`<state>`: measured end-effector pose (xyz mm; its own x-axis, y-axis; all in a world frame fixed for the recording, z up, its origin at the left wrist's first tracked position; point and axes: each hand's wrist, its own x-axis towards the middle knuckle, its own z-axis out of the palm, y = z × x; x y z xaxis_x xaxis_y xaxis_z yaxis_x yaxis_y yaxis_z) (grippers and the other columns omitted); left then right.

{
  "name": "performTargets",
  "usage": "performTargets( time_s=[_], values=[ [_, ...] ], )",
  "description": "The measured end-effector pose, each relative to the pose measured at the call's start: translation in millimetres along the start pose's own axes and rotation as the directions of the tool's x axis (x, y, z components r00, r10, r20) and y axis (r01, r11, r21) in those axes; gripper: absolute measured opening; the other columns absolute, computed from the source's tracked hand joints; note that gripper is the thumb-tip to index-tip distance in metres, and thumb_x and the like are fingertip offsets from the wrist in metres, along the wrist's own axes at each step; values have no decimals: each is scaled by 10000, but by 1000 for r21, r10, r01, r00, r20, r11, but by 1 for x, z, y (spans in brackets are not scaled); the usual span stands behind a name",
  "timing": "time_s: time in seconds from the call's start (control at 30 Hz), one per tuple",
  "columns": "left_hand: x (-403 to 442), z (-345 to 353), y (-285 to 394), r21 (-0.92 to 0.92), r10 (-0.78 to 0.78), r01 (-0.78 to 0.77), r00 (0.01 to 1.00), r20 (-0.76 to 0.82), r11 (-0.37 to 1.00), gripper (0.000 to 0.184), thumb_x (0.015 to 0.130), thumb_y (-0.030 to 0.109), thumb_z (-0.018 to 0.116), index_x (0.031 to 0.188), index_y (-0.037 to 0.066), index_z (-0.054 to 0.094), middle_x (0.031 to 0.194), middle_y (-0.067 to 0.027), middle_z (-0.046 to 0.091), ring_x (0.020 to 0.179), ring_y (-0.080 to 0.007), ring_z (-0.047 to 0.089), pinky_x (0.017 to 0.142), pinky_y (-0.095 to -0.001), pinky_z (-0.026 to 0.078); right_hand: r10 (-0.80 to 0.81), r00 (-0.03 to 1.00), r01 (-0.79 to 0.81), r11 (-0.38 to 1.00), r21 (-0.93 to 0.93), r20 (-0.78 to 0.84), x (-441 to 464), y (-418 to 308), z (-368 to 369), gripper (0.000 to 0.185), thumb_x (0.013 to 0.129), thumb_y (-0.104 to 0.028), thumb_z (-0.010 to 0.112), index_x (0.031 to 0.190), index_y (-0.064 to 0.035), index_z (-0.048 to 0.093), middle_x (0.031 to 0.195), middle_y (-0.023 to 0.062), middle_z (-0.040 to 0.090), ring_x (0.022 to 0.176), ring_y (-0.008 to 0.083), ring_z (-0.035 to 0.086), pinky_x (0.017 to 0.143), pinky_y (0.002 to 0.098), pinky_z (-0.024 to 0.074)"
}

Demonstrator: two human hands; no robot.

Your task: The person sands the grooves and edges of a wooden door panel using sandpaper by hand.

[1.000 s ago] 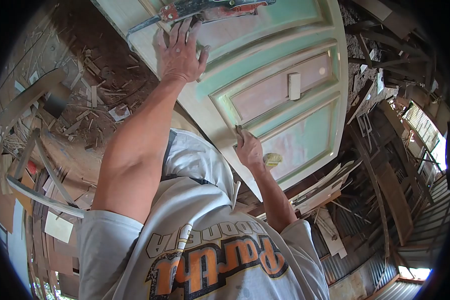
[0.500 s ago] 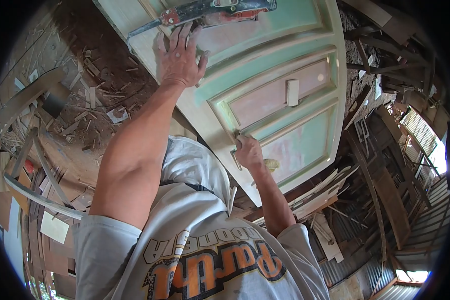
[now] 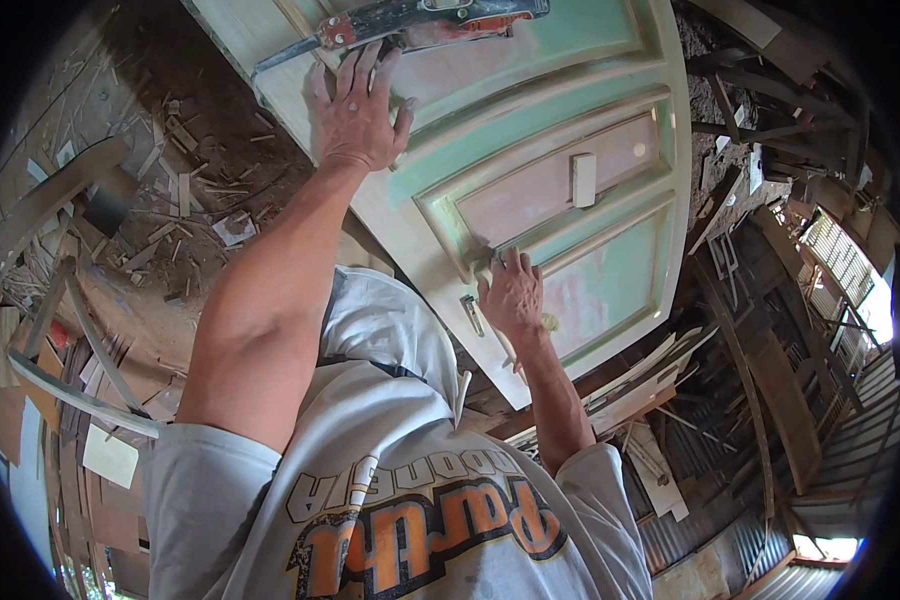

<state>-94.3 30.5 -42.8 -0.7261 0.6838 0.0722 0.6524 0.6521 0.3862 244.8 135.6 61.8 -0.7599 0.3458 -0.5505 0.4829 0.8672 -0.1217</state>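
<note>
A wooden door [image 3: 440, 225] with raised mouldings and patchy pale-green and pinkish panels lies before me. My left hand [image 3: 357, 125] rests on its edge side, palm down with fingers spread, the fingertips close to a dusty black-and-red tool [image 3: 370, 24] with a cable. On the lower rail my right hand [image 3: 515, 292] lies with its fingers stretched over the moulding. Whether anything thin is under those fingertips is hidden. Beside it is a slot [image 3: 472, 316] cut in the door, and a yellowish round piece [image 3: 550, 322] shows partly behind the wrist.
A small pale block [image 3: 583, 180] sits on the middle panel. Wood offcuts [image 3: 185, 195] litter the dirt floor at left. Stacked boards [image 3: 635, 395] lie beyond the door's lower end, and long planks [image 3: 785, 410] lean at right.
My right hand has gone from closed fingers at the panel corner to fingers stretched out, slightly farther right, uncovering more of the slot. My left hand has barely moved.
</note>
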Motion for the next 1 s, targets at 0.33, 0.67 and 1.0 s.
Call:
performTargets(
  time_s=[0.33, 0.67, 1.0],
  values=[
    [-1, 3, 0, 13, 5, -5, 1000, -7, 1000, 783, 978, 478, 661, 1664, 176, 433, 1697, -99, 428, 1568, -319, 368, 1266, -678, 162, 213, 974, -190, 951, 243, -71, 11, -6, 15, 79, 912, -76, 679, 967, -37, 720, 1042, 193, 692, 997, 415, 700, 845, 557, 570],
    [-1, 2, -1, -15, 12, -12, 1000, -19, 1000, 774, 978, 472, 672, 1650, 166, 442, 1689, -97, 431, 1557, -319, 377, 1263, -679, 153, 262, 963, -269, 954, 132, 68, -6, -23, 32, 197, 994, -140, 623, 1113, -34, 740, 1149, 249, 688, 1081, 427, 740, 852, 555, 603],
    [-2, 5, -1, -60, -10, 9, 1000, -20, 998, 761, 955, 439, 683, 1635, 191, 447, 1685, -84, 412, 1580, -313, 343, 1285, -710, 133, 73, 994, -76, 996, 37, 86, -7, -6, 32, 225, 983, -110, 613, 1152, -1, 713, 1084, 246, 718, 796, 397, 777, 688, 510, 635]
  ],
)
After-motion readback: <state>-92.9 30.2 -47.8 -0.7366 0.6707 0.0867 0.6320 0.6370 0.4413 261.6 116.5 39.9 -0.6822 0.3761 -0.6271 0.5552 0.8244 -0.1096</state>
